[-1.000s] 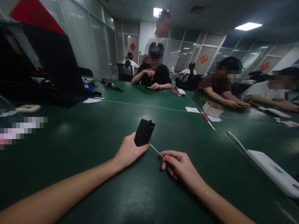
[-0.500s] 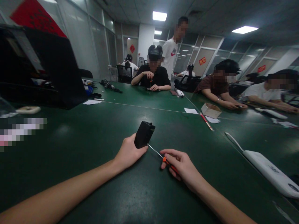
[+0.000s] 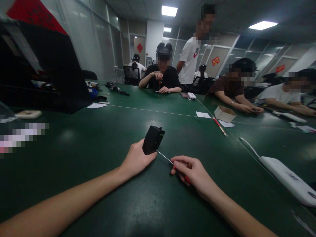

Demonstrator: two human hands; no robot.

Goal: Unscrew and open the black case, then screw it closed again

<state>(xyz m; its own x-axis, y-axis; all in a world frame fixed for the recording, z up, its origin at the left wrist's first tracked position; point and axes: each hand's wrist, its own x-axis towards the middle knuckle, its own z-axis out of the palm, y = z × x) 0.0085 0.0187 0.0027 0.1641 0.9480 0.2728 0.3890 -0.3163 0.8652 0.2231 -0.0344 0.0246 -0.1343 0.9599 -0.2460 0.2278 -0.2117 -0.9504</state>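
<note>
My left hand point(image 3: 138, 156) is closed around the lower end of a black box-shaped device point(image 3: 153, 140), holding it tilted above the green table point(image 3: 103, 210). A small knob sticks out of the device's top edge. My right hand point(image 3: 192, 170) grips a screwdriver point(image 3: 165, 157) by its red-orange handle, most of which the fingers cover. The thin metal shaft points up and left, its tip meeting the device's lower right edge beside my left thumb. Whether the tip sits in a screw is too small to tell.
A white power strip point(image 3: 288, 179) lies at the right, and a small open box point(image 3: 224, 114) stands farther back near papers point(image 3: 203, 114). A large black screen-like object point(image 3: 54, 69) rises at the left. Several people sit around the table; one person point(image 3: 189, 59) stands behind.
My right hand has turned the screwdriver handle slightly, with fingers curled a little differently. The device stays in my left hand. In the background, the standing person has moved right.
</note>
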